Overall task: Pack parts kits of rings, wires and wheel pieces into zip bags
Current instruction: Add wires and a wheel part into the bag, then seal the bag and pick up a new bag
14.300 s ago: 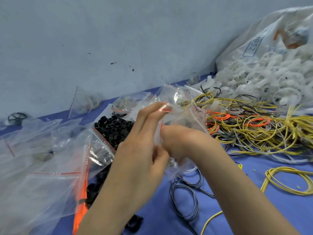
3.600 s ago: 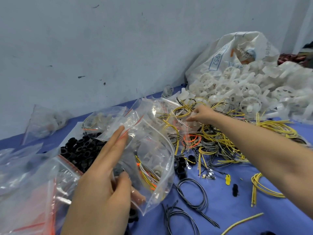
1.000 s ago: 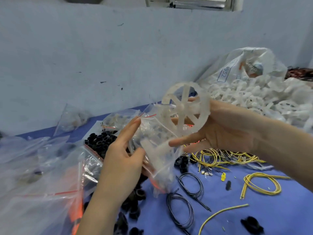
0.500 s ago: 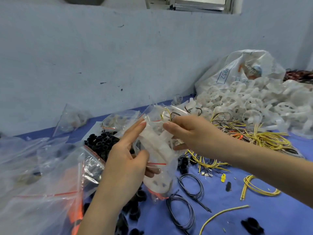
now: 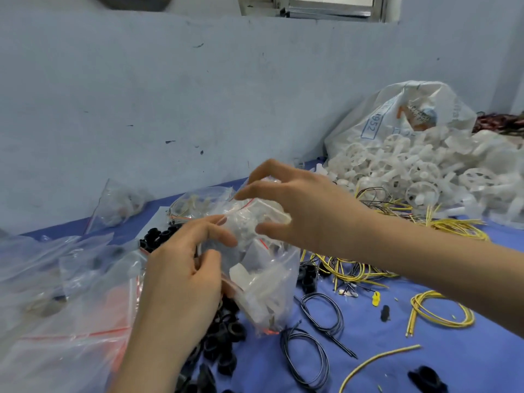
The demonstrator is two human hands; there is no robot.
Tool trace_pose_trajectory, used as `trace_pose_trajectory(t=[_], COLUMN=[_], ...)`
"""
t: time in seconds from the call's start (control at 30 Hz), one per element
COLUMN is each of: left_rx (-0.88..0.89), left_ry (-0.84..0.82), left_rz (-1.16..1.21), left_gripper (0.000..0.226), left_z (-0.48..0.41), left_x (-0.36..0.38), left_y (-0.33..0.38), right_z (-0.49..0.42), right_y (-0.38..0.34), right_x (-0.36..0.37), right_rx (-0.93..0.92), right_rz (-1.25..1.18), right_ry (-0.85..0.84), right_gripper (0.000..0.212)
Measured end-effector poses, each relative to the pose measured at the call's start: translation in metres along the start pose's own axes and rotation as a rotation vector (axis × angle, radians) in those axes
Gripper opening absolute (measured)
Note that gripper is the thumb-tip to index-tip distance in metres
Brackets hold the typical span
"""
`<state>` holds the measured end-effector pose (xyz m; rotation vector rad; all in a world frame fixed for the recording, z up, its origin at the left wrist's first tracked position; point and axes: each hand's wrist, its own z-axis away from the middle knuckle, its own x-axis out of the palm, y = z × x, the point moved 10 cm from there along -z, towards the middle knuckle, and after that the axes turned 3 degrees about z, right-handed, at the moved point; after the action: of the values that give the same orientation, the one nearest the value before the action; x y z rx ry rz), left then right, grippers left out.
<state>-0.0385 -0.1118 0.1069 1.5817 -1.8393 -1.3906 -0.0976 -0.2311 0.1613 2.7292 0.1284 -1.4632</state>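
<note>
Your left hand (image 5: 181, 279) grips the clear plastic zip bag (image 5: 269, 282) by its side, thumb in front and fingers curled behind it, and holds it up just above the blue bench (image 5: 397, 364). The bag's mouth faces up, its red seal strip apart, and white plastic wheel pieces (image 5: 255, 268) fill it. Your right hand (image 5: 306, 211) arches over the mouth, fingers bent and spread, thumb against the plastic. I cannot tell whether it grips anything. Under the bag lies a heap of black rubber rings (image 5: 224, 344), with black wire loops (image 5: 312, 350) beside it. A yellow wire coil (image 5: 442, 310) rests to the right, near your forearm. At the far right a pile of loose white wheels (image 5: 425, 177) spills from a large white sack (image 5: 397, 114). A stack of empty clear bags (image 5: 56, 321) covers the bench on your left.
</note>
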Motion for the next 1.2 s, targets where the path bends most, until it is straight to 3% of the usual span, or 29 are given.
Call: trace_pose_trajectory(t=[0.1, 0.2, 0.3, 0.4, 0.53, 0.63, 0.8, 0.97, 1.2], left_rx=[0.06, 0.135, 0.173, 0.211, 0.188, 0.168, 0.137, 0.13, 0.154], left_ry=[-0.112, -0.19, -0.251, -0.255, -0.034, -0.003, -0.106, -0.112, -0.124], left_rz=[-0.105, -0.21, -0.32, -0.367, -0.262, -0.215, -0.174, -0.079, -0.053], left_gripper=[0.011, 0.049, 0.053, 0.037, 0.013, 0.01, 0.031, 0.047, 0.073], left_z=[0.006, 0.014, 0.022, 0.02, 0.007, 0.003, -0.001, -0.002, -0.002], left_x=[0.013, 0.024, 0.033, 0.032, -0.004, -0.018, -0.011, -0.014, -0.015], left_y=[0.014, 0.022, 0.029, 0.028, 0.023, 0.015, 0.001, -0.002, -0.005], right_z=[-0.02, -0.034, -0.036, -0.027, -0.003, 0.009, 0.023, 0.024, 0.02], right_y=[0.008, 0.031, 0.052, 0.08, 0.109, 0.117, 0.121, 0.117, 0.105], right_x=[0.012, 0.014, 0.01, 0.014, 0.035, 0.037, 0.034, 0.025, 0.013], right_rx=[0.026, 0.135, 0.208, 0.384, 0.665, 0.691, 0.49, 0.362, 0.237], right_rz=[0.057, 0.075, -0.041, -0.415, -1.099, -1.391, -1.159, -0.912, -0.493], right_ry=[-0.068, -0.077, -0.037, -0.026, -0.066, -0.087, -0.142, -0.092, -0.095], right_gripper=[0.021, 0.017, 0.017, 0.014, 0.014, 0.016, 0.027, 0.014, 0.018])
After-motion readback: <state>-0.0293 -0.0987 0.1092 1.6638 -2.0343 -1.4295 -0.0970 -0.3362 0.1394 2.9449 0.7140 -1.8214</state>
